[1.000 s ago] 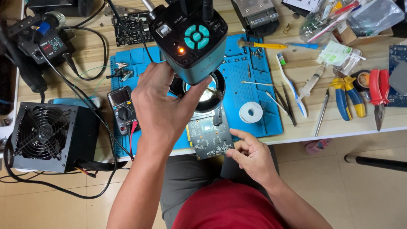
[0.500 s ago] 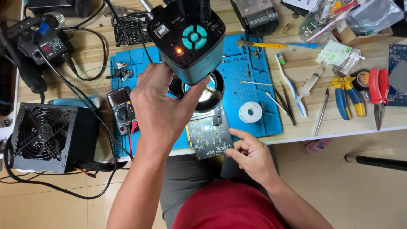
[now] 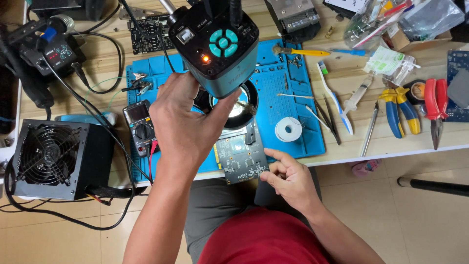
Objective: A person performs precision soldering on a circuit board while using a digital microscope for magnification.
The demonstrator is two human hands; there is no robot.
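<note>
My left hand (image 3: 188, 124) is raised over the bench and grips the underside of a dark microscope camera head (image 3: 215, 44) with teal buttons and a lit orange lamp. Beneath it sits a ring light (image 3: 244, 110). A green circuit board (image 3: 242, 159) lies under the lens, overhanging the front edge of the blue work mat (image 3: 288, 68). My right hand (image 3: 288, 178) pinches the board's lower right corner with thumb and fingers.
A black power supply with a fan (image 3: 51, 156) stands at the left. A multimeter (image 3: 140, 127) lies beside the mat. A solder spool (image 3: 288, 129), tweezers (image 3: 326, 117), a toothbrush (image 3: 337, 100), pliers (image 3: 398, 110) and red cutters (image 3: 435, 105) lie to the right.
</note>
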